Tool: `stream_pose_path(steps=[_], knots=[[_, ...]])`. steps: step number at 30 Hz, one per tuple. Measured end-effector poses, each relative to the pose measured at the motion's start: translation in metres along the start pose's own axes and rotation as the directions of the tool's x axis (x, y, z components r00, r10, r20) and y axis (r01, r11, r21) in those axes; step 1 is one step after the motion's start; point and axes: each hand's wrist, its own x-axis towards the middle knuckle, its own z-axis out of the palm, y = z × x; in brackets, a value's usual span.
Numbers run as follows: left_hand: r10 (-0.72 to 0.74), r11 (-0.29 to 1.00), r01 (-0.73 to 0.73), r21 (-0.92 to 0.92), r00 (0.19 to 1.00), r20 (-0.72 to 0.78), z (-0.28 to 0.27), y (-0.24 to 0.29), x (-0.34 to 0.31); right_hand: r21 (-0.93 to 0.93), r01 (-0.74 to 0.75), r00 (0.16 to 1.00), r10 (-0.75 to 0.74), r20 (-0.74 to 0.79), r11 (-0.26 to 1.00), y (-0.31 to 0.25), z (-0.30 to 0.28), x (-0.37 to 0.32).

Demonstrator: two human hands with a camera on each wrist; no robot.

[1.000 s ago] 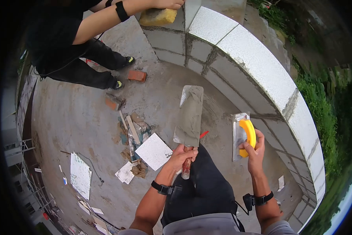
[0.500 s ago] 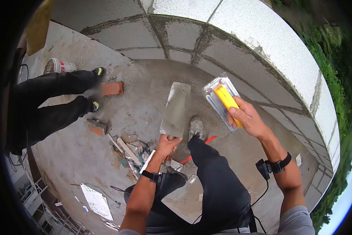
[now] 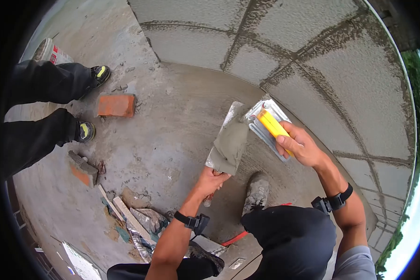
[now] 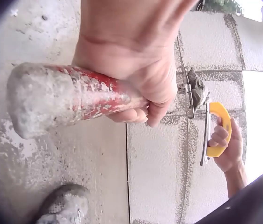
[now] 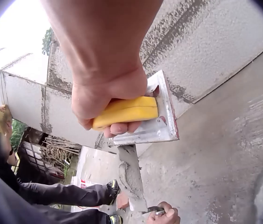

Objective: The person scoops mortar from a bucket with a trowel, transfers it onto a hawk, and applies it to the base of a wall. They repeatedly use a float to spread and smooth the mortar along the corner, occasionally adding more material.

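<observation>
My left hand grips a trowel by its worn red handle. On its long rectangular blade lies a smear of wet grey mortar. In my right hand is a plastering float, held by its yellow handle with fingers curled round it. The float's pale plate is tilted, its far edge right beside the trowel's mortar-covered end in the head view. From the right wrist, the mortar-laden blade appears just below the float.
A block wall with mortared joints curves along the right. Another person's legs stand at the left by a white bucket. A brick, a broken brick and wood strips lie on the floor. A red strip lies near my shoe.
The float has moved from well right of the trowel to beside its blade, turning from upright to slanted. My view has swung closer to the wall, and the other person's upper body has left the head view.
</observation>
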Motion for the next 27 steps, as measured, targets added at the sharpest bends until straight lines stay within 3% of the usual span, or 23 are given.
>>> stream_pose_path(steps=[7, 12, 14, 15, 17, 18, 20, 23, 27], knots=[[0.054, 0.999, -0.054, -0.006, 0.998, -0.013, -0.036, -0.01, -0.003, -0.093, -0.018, 0.999, 0.021, 0.026, 0.996, 0.013, 0.031, 0.046], [0.089, 0.99, -0.076, 0.119, 0.991, -0.103, -0.05, -0.018, -0.005, -0.235, 0.014, 1.0, -0.016, -0.006, 0.972, 0.004, 0.045, 0.091], [0.087, 0.996, -0.084, 0.032, 0.986, -0.142, -0.053, -0.019, -0.01, -0.392, 0.139, 0.975, -0.196, -0.109, 0.91, 0.015, 0.049, 0.119], [0.079, 0.995, -0.088, -0.047, 0.981, -0.176, -0.056, -0.019, -0.016, -0.392, 0.144, 0.975, -0.199, -0.102, 0.908, 0.02, 0.048, 0.135], [0.056, 0.99, -0.082, -0.118, 0.976, -0.209, -0.059, -0.011, -0.032, -0.597, 0.037, 0.956, -0.202, -0.212, 0.802, 0.033, 0.045, 0.171], [0.033, 0.979, -0.079, -0.189, 0.971, -0.235, -0.061, -0.01, -0.036, -0.601, 0.045, 0.956, -0.209, -0.205, 0.798, 0.041, 0.046, 0.189], [0.013, 0.969, -0.08, -0.235, 0.962, -0.274, -0.065, -0.022, -0.04, -0.781, -0.009, 0.937, -0.267, -0.224, 0.624, 0.058, 0.051, 0.223], [0.005, 0.945, -0.113, -0.308, 0.943, -0.332, -0.072, -0.033, -0.047, -0.844, -0.099, 0.966, -0.153, -0.208, 0.527, 0.061, 0.072, 0.267], [-0.042, 0.953, -0.103, -0.285, 0.886, -0.463, -0.078, -0.022, -0.055, -0.89, -0.007, 0.95, -0.275, -0.149, 0.457, 0.086, 0.094, 0.328]])
